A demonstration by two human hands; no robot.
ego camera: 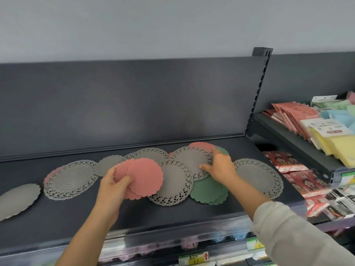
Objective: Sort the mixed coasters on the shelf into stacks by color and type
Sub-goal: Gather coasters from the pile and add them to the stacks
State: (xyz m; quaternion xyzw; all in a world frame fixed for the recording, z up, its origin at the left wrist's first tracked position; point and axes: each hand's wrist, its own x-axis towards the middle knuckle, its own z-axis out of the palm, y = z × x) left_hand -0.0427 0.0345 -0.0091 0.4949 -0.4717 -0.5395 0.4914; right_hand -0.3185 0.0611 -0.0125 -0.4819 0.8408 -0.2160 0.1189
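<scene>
Mixed coasters lie spread along the dark shelf (57, 223). My left hand (113, 186) grips a small stack of pink scalloped coasters (145, 176), held just above the shelf at centre. My right hand (221, 166) rests on a grey lace-edged coaster (192, 158), its fingers reaching toward a pink coaster (201, 146) and a green one (222, 150) at the back. Green scalloped coasters (209, 191) sit stacked at front centre. More grey lace coasters lie at left (71, 179), centre (172, 183) and right (257, 175). Plain grey scalloped coasters lie at far left (17, 200) and mid-back (108, 164).
The shelf's dark back panel (134, 104) rises behind the coasters. To the right, another shelf (288, 139) holds red packets (290, 118) and yellow and blue packs (330, 139). Red packaged goods (299, 179) lie below it. Price labels (194, 259) line the shelf's front edge.
</scene>
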